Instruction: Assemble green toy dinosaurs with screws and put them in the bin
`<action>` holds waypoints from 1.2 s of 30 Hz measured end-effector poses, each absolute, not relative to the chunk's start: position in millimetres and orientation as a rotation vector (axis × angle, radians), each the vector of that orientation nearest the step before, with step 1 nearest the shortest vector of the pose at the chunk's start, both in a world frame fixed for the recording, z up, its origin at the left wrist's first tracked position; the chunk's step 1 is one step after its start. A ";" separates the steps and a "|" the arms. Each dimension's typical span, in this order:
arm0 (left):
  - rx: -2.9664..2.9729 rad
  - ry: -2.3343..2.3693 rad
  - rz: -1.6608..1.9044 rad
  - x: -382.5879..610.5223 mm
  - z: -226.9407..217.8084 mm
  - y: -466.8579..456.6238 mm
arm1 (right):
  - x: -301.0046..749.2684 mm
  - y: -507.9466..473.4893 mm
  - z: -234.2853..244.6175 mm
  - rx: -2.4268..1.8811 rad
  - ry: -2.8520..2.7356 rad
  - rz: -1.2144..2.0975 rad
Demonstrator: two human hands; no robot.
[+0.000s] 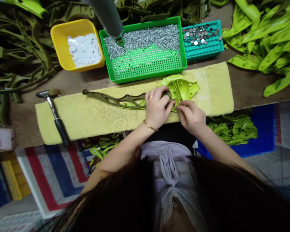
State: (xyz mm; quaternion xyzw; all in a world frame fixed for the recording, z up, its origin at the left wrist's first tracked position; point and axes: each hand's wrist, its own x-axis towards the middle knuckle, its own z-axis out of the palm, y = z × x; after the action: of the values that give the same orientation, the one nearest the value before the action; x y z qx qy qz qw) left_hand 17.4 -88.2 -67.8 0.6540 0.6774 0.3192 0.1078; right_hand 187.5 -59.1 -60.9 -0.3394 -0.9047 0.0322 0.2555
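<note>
A long olive plastic part (111, 99) with triangular cut-outs lies on a yellow cloth pad (87, 124). Its right end meets a bright green plastic shell (187, 88) with raised ribs, open side up. My left hand (157, 108) is curled over the place where the two join, holding the olive part down. From the right, my right hand (192, 117) reaches to the lower edge of the shell. Its thumb and fingertips are pinched together, close to my left thumb. Whatever is between them is too small to make out.
Behind the pad stand a yellow bin (59, 48) of white pieces, a green basket (145, 66) of screws and a teal tray (203, 50) of round metal pieces. A hammer (55, 116) crosses the pad's left end. Green shells (268, 38) pile up right; a power-tool shaft (108, 17) hangs above.
</note>
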 end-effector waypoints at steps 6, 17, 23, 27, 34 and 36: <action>1.967 2.007 0.908 15.6 -68.4 -87.9 | 184.0 -51.2 -43.5 -1.142 -2.546 0.449; 1.971 1.989 0.881 14.5 -67.1 -89.6 | 172.7 -36.1 -33.2 -1.413 -2.526 0.711; 1.936 1.930 0.893 13.2 -66.1 -90.0 | 182.0 -37.7 -39.9 -1.328 -2.439 0.714; 1.913 1.940 0.876 14.3 -65.4 -89.0 | 186.8 -38.1 -41.7 -1.286 -2.481 0.694; 1.912 1.960 0.854 16.3 -65.8 -88.4 | 190.6 -37.4 -41.9 -1.073 -2.556 0.615; 1.924 1.962 0.863 15.5 -65.8 -88.9 | 188.5 -38.8 -42.8 -1.064 -2.611 0.511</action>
State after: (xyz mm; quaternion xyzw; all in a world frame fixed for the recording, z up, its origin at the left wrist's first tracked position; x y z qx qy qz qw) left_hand 15.5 -88.9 -65.8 0.6623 0.6753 0.2971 0.1302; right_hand 188.5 -38.8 -42.8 -0.3678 -0.9025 0.1767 0.1379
